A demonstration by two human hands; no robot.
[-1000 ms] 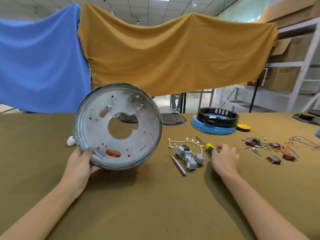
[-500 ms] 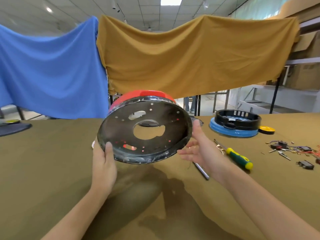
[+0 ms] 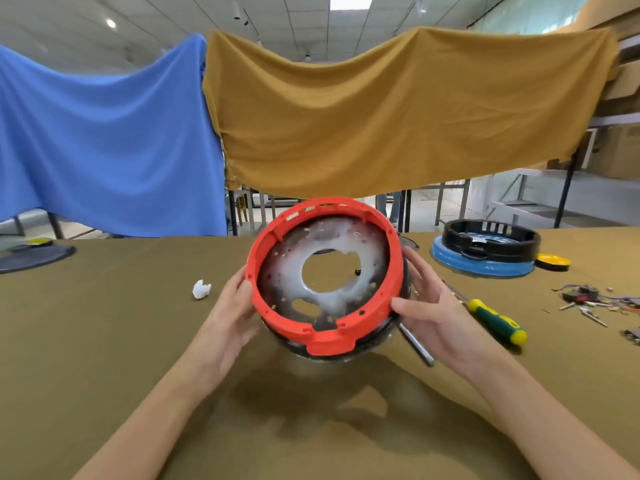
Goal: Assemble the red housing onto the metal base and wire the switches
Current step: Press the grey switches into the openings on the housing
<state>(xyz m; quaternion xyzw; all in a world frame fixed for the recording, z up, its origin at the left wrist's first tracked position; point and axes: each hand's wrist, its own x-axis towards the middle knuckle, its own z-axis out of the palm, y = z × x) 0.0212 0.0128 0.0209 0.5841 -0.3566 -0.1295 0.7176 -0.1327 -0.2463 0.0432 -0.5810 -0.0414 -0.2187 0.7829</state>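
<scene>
Both hands hold the red housing, seated on the metal base, tilted above the worktop. Left hand fingers curl round its rim at nine o'clock; right hand fingers grip at three o'clock.

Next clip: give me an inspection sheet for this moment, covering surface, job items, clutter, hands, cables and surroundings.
Surface: table covered in olive-brown cloth.
Job items: red housing sits round the metal base, both held tilted above the table; loose switches lie at far right.
Clutter: screwdriver with green and yellow handle, metal rod, white scrap, black ring on a blue disc, yellow disc.
Hands: left hand holds the assembly's left edge; right hand holds its right edge, thumb on the red rim.
Cables: thin wires tangled with the switches.
Surroundings: blue cloth and mustard cloth hung behind; shelving at right.
</scene>
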